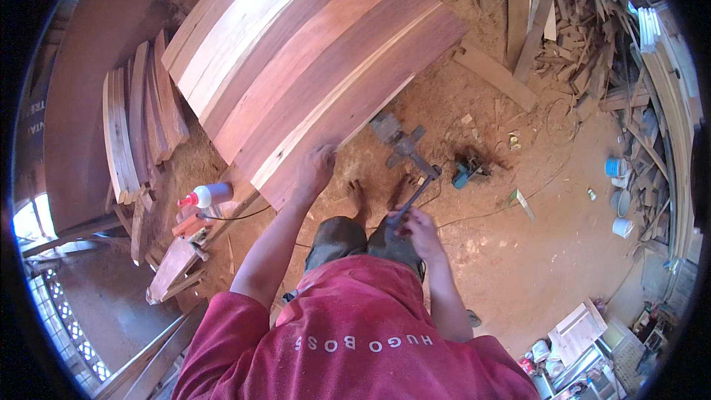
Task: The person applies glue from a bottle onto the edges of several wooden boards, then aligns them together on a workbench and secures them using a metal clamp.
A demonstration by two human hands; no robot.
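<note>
A large panel of light and reddish-brown wood strips (296, 89) lies ahead of me, tilted across the view. My left hand (317, 168) is at its near right edge, fingers curled against the wood and partly hidden. Beside the same edge is a grey metal bar clamp (400, 142). From its screw end a dark handle (419, 198) slants toward my body. My right hand (421, 232) is closed around the near end of that handle, in front of my right thigh.
Left of the panel a white glue bottle with red cap (213, 195) stands near an orange tool (188, 224). Curved boards (122, 133) lean at left. A blue-green power tool (464, 172) lies on the dusty floor, with cords around. Wood scraps (574, 52) pile up at far right.
</note>
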